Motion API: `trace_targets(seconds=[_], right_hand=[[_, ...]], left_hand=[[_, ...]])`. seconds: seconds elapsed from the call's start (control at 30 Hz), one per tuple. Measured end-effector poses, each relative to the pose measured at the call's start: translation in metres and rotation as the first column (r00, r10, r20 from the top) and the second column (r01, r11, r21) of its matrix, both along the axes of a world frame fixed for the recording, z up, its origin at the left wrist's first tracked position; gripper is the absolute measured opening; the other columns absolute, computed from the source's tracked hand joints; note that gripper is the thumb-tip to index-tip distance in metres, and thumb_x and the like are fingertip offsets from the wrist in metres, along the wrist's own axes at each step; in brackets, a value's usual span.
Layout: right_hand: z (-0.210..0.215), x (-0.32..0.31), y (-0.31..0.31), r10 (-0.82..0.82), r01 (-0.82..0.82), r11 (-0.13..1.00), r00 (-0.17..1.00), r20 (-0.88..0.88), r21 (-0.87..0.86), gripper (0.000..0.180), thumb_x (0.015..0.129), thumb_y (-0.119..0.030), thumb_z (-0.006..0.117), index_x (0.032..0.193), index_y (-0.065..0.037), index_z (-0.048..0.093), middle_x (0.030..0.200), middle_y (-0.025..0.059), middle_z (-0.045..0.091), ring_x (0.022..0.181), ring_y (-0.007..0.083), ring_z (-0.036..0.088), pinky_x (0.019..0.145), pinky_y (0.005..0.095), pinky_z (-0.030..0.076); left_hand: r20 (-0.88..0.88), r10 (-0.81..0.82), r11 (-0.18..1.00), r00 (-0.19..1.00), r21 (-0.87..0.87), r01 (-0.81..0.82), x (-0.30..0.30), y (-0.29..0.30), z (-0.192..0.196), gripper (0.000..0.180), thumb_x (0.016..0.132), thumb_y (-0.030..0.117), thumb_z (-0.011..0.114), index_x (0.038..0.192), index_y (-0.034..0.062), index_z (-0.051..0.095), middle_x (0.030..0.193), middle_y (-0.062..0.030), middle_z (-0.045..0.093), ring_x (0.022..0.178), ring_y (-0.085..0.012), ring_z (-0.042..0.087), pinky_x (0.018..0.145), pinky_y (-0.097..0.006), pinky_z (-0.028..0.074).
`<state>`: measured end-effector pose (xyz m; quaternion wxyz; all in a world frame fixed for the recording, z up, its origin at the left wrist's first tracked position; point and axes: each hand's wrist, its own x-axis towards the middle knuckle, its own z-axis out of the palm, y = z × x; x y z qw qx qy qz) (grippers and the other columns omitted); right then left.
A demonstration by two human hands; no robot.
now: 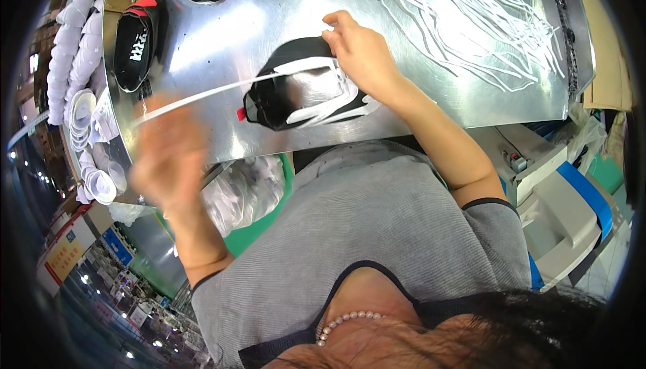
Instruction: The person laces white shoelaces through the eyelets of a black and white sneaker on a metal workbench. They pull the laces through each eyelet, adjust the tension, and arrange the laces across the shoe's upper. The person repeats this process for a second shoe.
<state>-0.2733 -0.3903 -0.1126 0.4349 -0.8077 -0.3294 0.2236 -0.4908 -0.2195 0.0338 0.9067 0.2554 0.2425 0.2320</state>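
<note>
1. Grey fabric of your shirt [377, 207] is lying nearest, with a beaded necklace [353, 316] showing at the neckline.
2. Beyond your shirt, a bag of clear plastic [245, 190] is sitting below the edge of the metal surface [222, 52].
3. Your left hand [171, 147] is holding one end of a white lace [202, 97] off the surface; blur is hiding how its fingers are set.
4. Between your hands, a black shoe [296, 49] is resting on the surface, its red tab pointing left; the lace is running from it to your left hand.
5. Your right hand [363, 52] is reaching over the shoe's right end, two fingers bending apart; you cannot tell whether the hidden ones are gripping anything.
6. Farther off, loose white laces [464, 22] are spreading at right, and a black-and-red shoe [134, 42] is standing at left, near stacked white pieces [64, 56].
</note>
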Motion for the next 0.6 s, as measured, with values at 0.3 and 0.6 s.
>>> trace_targets(seconds=[0.3,0.6], right_hand=[[0.006,0.003,0.002,-0.024,0.054,0.982,0.986,-0.166,0.179,0.026,0.1,-0.023,0.054,0.118,-0.003,0.057,0.082,0.0113,0.07,0.077,0.0276,0.068,0.074,0.0385,0.052],[0.022,-0.006,-0.019,0.086,-0.09,0.989,0.996,0.038,0.115,0.032,0.083,-0.016,0.073,0.11,-0.004,0.062,0.088,0.0115,0.072,0.079,0.031,0.069,0.072,0.0412,0.052]], left_hand=[[-0.443,0.257,-0.254,0.859,0.827,0.502,0.041,-0.08,-0.076,0.011,0.077,0.0,0.075,0.085,0.0023,0.068,0.11,-0.0069,0.063,0.114,-0.0253,0.054,0.094,-0.034,0.045],[-0.459,0.228,-0.143,0.859,0.856,0.496,0.05,-0.086,-0.099,0.007,0.08,0.003,0.073,0.084,0.0037,0.067,0.102,-0.0081,0.066,0.095,-0.0251,0.061,0.085,-0.034,0.048]])
